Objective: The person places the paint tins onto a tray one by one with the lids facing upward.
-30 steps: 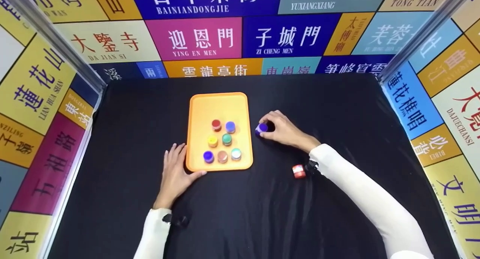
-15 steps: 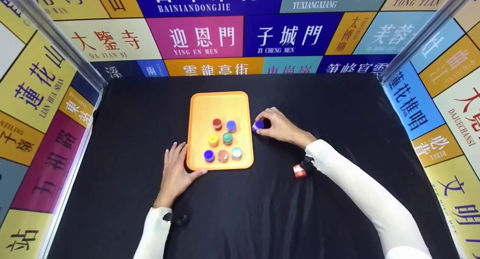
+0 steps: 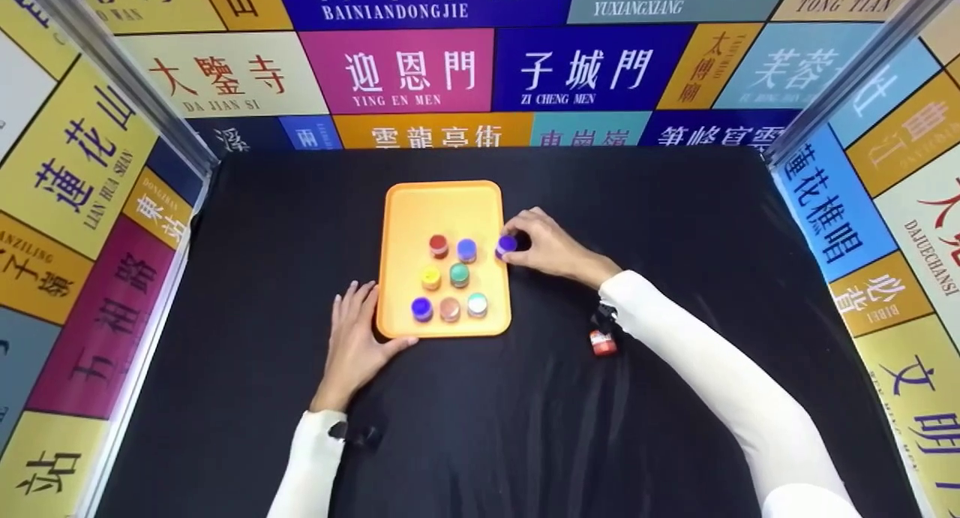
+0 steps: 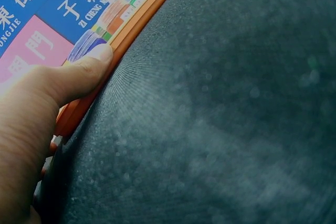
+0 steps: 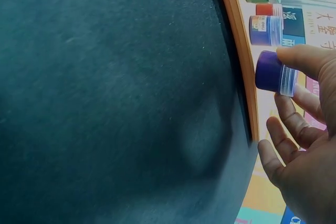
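Observation:
My right hand (image 3: pixel 546 242) pinches a small purple paint jar (image 5: pixel 268 72) between thumb and fingers, at the right rim of the orange tray (image 3: pixel 442 210). In the tray stand a red jar (image 3: pixel 438 245), a lighter violet jar (image 3: pixel 466 248), a yellow jar (image 3: pixel 430 277), a green jar (image 3: pixel 459 274), a dark blue-violet jar (image 3: pixel 421 308), a brown jar (image 3: pixel 450 308) and a white-topped jar (image 3: pixel 477 304). My left hand (image 3: pixel 354 344) rests at the tray's near left corner, fingers stretched along the left side and thumb (image 4: pixel 92 69) on the front rim.
An orange-red jar (image 3: pixel 603 343) lies on the black cloth (image 3: pixel 525 428) near my right wrist. Panels with printed Chinese signs (image 3: pixel 409 71) stand around the back and both sides. A metal post (image 3: pixel 180 146) rises at the back left corner.
My right hand has carried the purple paint jar leftward, from the cloth beside the tray to its right rim. The left hand has stayed at the tray's corner.

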The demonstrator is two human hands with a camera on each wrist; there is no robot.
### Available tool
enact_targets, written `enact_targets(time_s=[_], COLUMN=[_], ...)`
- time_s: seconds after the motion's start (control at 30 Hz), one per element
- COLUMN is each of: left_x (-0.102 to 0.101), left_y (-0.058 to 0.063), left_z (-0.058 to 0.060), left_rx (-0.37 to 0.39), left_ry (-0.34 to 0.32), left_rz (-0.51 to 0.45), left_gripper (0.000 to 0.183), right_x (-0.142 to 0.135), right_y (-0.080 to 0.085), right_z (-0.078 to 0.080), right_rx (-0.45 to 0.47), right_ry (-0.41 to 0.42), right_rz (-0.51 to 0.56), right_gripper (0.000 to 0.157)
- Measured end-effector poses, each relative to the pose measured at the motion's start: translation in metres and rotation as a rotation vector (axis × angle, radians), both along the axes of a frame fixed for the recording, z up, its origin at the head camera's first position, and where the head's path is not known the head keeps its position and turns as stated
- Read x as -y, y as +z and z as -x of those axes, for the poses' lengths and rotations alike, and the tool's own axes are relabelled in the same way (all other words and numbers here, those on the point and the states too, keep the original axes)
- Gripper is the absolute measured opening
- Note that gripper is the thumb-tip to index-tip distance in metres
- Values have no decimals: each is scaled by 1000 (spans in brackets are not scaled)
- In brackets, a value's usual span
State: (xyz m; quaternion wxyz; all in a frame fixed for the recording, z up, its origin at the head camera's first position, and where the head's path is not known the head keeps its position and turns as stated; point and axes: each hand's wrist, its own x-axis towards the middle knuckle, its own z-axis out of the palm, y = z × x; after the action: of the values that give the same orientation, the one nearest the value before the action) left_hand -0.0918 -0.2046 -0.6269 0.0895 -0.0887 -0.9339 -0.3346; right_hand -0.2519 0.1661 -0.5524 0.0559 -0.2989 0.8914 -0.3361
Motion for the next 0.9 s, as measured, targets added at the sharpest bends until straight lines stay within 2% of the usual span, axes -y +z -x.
enact_targets(time_s=[0.53, 0.7, 0.9], left_x=[-1, 1, 1], left_y=[-1, -1, -1], left_z=[1, 1, 0], left_rx=[-26, -24, 2], left_ry=[-9, -4, 2], left_rz=[0, 13, 9], left_gripper=[116, 115, 115], right_x=[22, 23, 11], right_y=[-10, -6, 1], right_z=[4, 3, -6], right_rx=[-8, -19, -22], right_ry=[51, 54, 38], right_rz=[-22, -14, 8], right_gripper=[35, 37, 37])
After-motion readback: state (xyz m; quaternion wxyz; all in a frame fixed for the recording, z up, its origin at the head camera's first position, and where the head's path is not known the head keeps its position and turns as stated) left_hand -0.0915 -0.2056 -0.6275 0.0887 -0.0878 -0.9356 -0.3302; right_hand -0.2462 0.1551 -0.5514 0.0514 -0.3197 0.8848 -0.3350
